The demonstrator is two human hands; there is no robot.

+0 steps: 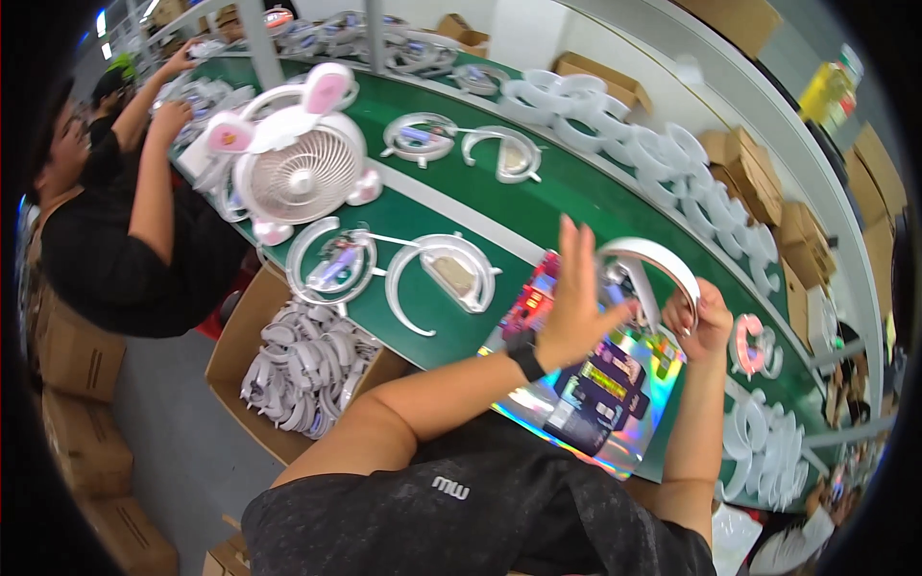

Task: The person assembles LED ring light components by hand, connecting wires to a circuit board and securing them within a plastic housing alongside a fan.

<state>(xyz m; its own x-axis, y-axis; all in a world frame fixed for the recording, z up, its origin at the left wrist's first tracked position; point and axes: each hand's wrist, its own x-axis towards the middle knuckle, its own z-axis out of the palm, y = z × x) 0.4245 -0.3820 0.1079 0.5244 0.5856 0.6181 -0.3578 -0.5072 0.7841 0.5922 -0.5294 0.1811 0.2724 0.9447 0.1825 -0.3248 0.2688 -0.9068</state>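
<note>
My right hand [704, 319] has its fingers closed on the near end of a curved white plastic frame [663, 253], tilted up above the bench. My left hand [573, 312] is raised beside it, fingers stretched upward and thumb toward the frame; it holds nothing that I can see. Beneath both hands lies a shiny iridescent sheet [552, 420], with a dark printed flat carton [597, 398] on it. Farther left rest an open round housing with wires and a purple part [335, 268] and a matching ring with a tan plate [444, 278], joined by a cable.
A white rabbit-eared fan [303, 173] stands at the left, by a co-worker [134, 230]. Below it, a cardboard box [252, 331] holds several white curved parts. Translucent rings [663, 158] line the bench's far side, under a metal rail. Another open pair [420, 136] lies farther back.
</note>
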